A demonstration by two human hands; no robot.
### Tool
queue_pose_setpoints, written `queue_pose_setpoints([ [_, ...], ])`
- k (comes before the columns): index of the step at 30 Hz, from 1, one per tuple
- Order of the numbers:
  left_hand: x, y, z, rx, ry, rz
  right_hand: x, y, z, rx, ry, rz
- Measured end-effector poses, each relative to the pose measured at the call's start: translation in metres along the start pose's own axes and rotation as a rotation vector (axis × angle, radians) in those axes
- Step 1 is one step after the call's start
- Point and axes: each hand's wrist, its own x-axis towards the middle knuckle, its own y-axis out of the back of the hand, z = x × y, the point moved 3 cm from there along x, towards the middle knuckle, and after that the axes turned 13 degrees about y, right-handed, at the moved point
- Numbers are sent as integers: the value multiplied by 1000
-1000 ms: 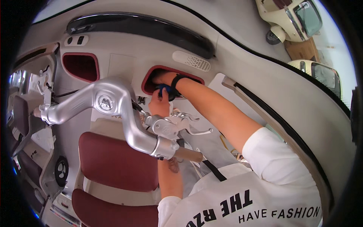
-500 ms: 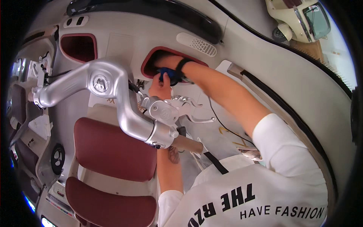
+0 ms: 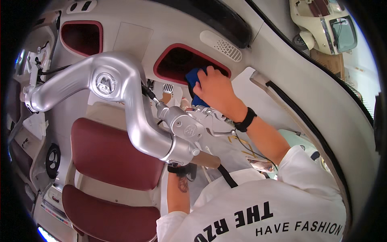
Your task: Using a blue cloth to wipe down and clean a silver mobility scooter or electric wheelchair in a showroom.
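My right hand (image 3: 215, 89) grips a blue cloth (image 3: 196, 76) at the lower right rim of the red-edged dashboard compartment (image 3: 171, 64). Its fingers curl over the cloth, and part of the cloth hangs below the rim. A black band (image 3: 246, 119) circles my right wrist. My left forearm (image 3: 178, 195) rises behind the silver handlebar (image 3: 135, 109). The handlebar and its brown grip (image 3: 203, 158) hide most of my left hand, so its fingers cannot be made out.
A brake lever (image 3: 223, 133) and a thin black cable (image 3: 258, 149) lie below my right arm. Left of the handlebar are another red-edged compartment (image 3: 82, 38) and a dark red seat (image 3: 115, 155). A speaker grille (image 3: 221, 45) sits on the dashboard. A cream vehicle (image 3: 322, 24) stands outside.
My right hand has come out of the compartment and now holds the blue cloth at its rim. My left hand, which was at the cloth, has dropped back behind the handlebar.
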Motion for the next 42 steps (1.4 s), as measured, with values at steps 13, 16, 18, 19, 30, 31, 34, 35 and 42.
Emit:
queue_pose_setpoints([
  [13, -25, -48, 2, -16, -77, -127, -5, -45, 15, -105, 209, 419],
  [16, -23, -78, 57, -55, -185, -243, -26, -38, 6, -43, 222, 350],
  [18, -26, -86, 75, -93, -184, -333, -56, -42, -4, 87, 226, 278],
  [19, -28, -88, 70, -116, -154, -400, -74, -47, -7, 153, 209, 248],
  [30, -77, 74, -54, -359, -33, -134, -162, -161, -114, 910, -76, 122],
  [31, -92, 97, -54, -306, -65, -30, -155, -164, -131, 909, -61, 120],
  [34, -143, 153, -48, -275, -84, 236, -142, -156, -188, 955, 197, -132],
  [35, -156, 168, -47, -274, -134, 306, -136, -158, -202, 991, 163, -235],
  [42, -289, 203, -51, 40, -309, 752, -142, -135, -280, 814, 390, -377],
])
